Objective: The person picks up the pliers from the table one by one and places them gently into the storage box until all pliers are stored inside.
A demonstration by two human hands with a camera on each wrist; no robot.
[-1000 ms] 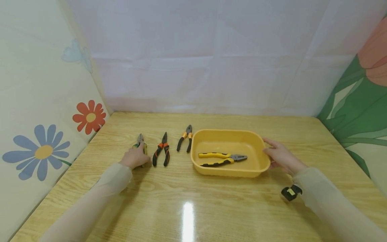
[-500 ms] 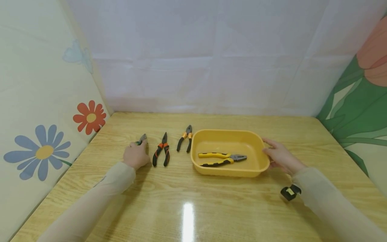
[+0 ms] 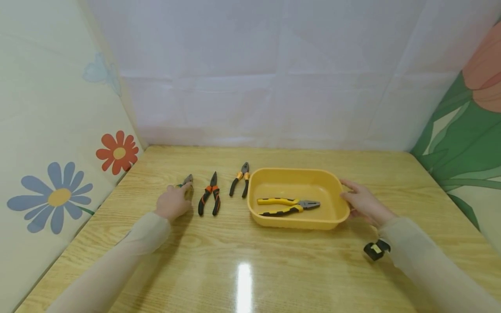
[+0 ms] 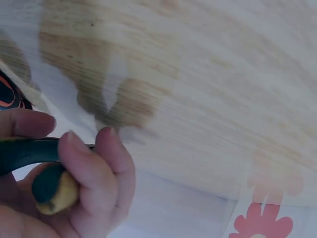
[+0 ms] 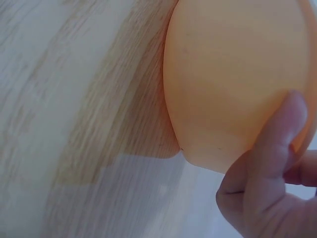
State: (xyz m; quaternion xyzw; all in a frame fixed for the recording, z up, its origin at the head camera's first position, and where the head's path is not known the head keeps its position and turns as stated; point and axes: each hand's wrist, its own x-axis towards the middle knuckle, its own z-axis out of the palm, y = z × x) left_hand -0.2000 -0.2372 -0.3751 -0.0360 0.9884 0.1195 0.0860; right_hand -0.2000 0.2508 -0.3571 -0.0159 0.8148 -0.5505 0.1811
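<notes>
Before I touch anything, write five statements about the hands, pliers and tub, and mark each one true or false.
1. The right hand holds the yellow tub at its rim. True.
2. The yellow-and-black combination pliers lie outside the tub. False: they lie inside it.
3. The left hand grips pliers with green-and-yellow handles. True.
4. The needle-nose pliers point their tips toward the person. False: the tips point away.
5. The needle-nose pliers lie between the left hand and the tub. True.
</notes>
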